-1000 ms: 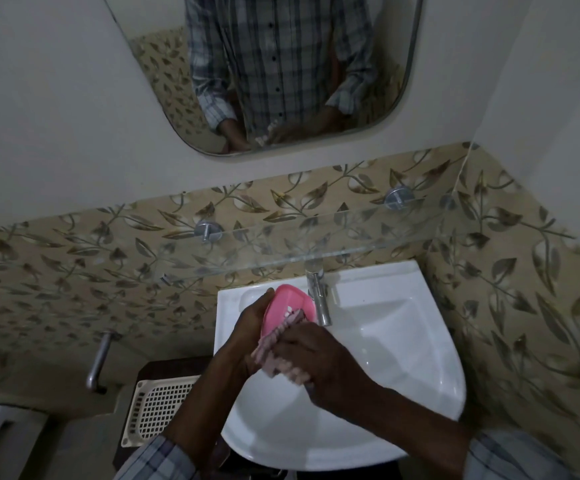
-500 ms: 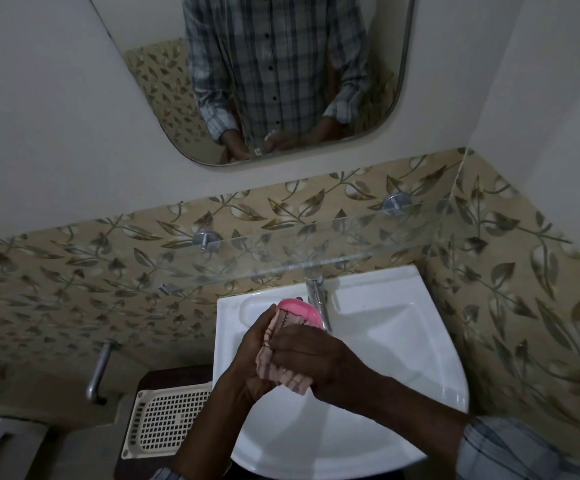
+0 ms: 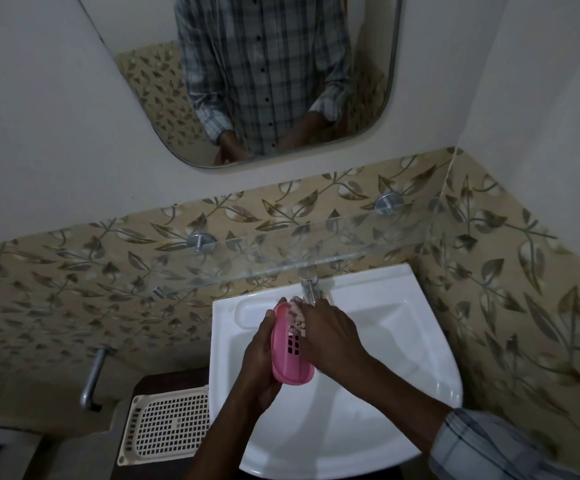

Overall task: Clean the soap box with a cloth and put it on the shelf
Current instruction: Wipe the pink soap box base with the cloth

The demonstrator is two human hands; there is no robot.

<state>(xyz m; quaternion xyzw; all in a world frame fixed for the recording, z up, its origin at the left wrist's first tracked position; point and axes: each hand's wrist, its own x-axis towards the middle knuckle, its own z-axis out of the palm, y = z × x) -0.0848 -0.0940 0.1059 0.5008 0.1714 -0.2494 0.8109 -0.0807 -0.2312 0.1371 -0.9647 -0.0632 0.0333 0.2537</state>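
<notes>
Above the white sink [image 3: 420,344], I see the left hand [image 3: 259,365] curled round the pink soap box [image 3: 287,367] while the right hand [image 3: 332,339] pinches the cloth [image 3: 297,319] against its slotted face; by my judgement, hard rubbing could twist the box loose into the basin.

soap box [image 3: 287,358] turned; cloth [image 3: 297,318] higher

Dim washroom corner as I watched it remotely, pale wall [image 3: 39,133] above a band of leaf-patterned tiles [image 3: 74,271], rounded mirror [image 3: 143,81] hung on that wall, white sink [image 3: 385,341] sat in the corner with a metal tap [image 3: 307,285] at its back edge, cream perforated tray [image 3: 167,427] lay just beside the sink's left edge.
</notes>
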